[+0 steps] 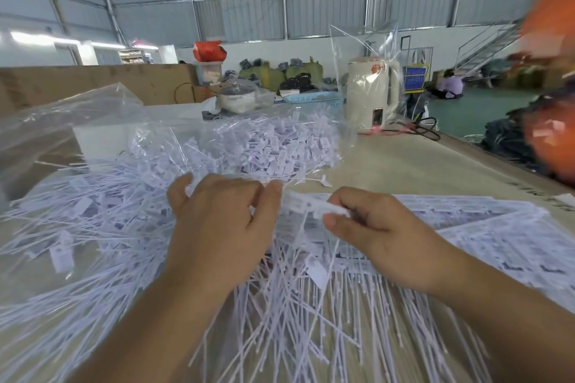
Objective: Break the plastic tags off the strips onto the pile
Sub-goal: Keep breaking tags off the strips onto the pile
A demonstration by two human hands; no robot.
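Between the two hands, near the middle of the view, a white strip (314, 207) of plastic tags is held just above the heap. The left hand (217, 221) has its fingers curled over the strip's left end, with the thumb and first finger pinching it. The right hand (373, 227) pinches the other end between thumb and bent fingers. The strip looks blurry, so its single tags are hard to tell apart.

Under the hands lies the pile (124, 227) of loose tags, with long thin white tails sticking out every way. The pile spreads to the left and down to the bottom edge, where it is cut off. More strips (485, 227) lie flat in a stack on the right, touching the pile, and they run out of view.

Behind the pile sits a clear plastic bag (264, 140) full of tags, and a big clear sheet (62, 121) lies over the left part. All of this rests on a tan counter (420, 158). Farther back stands a cream kettle (371, 90) wrapped in clear plastic, beside a blue basket (311, 99). An orange blur (550, 25) fills the right edge, and it is too smeared to name.
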